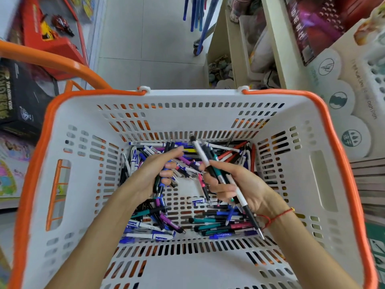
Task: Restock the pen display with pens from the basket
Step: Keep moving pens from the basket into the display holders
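A white basket (83, 113) with an orange rim fills the view, and both my hands reach down into it. Its floor is strewn with loose pens (218, 224) in blue, teal, purple, red, black and white. My left hand (152, 172) grips a small bunch of blue and black pens over the left part of the pile. My right hand (235, 184) holds a bundle of several pens (203, 157), white, black and teal, that sticks out above and below my fist. A red string is tied round my right wrist.
An orange basket handle (68, 65) arcs off to the upper left. Beyond the basket lies tiled floor (150, 42). Cream shelving with goods (256, 51) stands at the upper right, boxed toys (48, 32) at the left. Blue poles (198, 15) hang at the top.
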A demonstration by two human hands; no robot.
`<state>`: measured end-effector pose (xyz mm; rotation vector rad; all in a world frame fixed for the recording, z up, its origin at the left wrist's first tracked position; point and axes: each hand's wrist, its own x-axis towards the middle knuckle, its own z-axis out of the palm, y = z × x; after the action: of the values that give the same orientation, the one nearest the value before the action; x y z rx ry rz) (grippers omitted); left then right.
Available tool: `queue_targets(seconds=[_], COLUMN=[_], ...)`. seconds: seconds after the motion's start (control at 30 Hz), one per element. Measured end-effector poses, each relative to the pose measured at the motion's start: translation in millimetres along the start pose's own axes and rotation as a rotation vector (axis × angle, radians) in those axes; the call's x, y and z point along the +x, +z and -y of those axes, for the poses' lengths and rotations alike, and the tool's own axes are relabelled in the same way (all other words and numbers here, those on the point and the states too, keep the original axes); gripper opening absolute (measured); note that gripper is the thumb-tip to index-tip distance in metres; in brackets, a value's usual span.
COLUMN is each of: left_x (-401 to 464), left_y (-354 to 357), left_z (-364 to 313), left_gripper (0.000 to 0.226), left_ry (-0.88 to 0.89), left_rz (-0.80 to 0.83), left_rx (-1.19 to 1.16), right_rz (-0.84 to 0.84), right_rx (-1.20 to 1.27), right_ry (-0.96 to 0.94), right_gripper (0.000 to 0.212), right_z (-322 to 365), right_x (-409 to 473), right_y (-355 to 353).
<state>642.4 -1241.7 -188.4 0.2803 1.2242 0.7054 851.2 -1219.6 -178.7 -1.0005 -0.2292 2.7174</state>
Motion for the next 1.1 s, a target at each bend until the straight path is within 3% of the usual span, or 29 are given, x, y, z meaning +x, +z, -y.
queue_targets(seconds=[0.1, 0.2, 0.3, 0.4, 0.47, 0.6, 0.73, 0.87, 1.1], left_x=[-2, -8, -8, -4, -4, -5, -9, -10, -10], left_y=[-2, -6, -12, -15, -13, -12, 0, 3, 4], left_z=[-4, -5, -1, 0, 1, 3, 9, 12, 8], left_gripper=[0.042, 0.039, 0.045, 0.055, 0.046, 0.032, 0.009, 0.020, 0.030], left_ry=[0.010, -0.025, -0.095, -0.111, -0.127, -0.166, -0.154, -0.151, -0.163], left_rz=[0.016, 0.090, 0.130, 0.118, 0.135, 0.244, 0.426, 0.478, 0.400], left_rx=[-0.094, 0.194, 0.537, 0.595, 0.622, 0.774, 0.886, 0.872, 0.799], right_rz=[0.120, 0.139, 0.035, -0.215, -0.340, -0.386, -0.468, -0.559, -0.636], right_rx=[-0.209, -0.327, -0.376, -0.432, -0.569, -0.741, -0.876, -0.822, -0.391], right_ry=[0.153, 0.294, 0.306, 0.182, 0.097, 0.075, 0.077, -0.008, -0.137], right_gripper=[0.029, 0.028, 0.024, 0.018, 0.015, 0.006, 0.023, 0.030, 0.025], right_z=[-2, -5, 1, 8, 8, 1, -5, -5, 4], right_x=[-1, 0, -1, -4, -6, -4, 4, 7, 3], right_y=[-1, -2, -3, -2, 0, 3, 3, 1, -6])
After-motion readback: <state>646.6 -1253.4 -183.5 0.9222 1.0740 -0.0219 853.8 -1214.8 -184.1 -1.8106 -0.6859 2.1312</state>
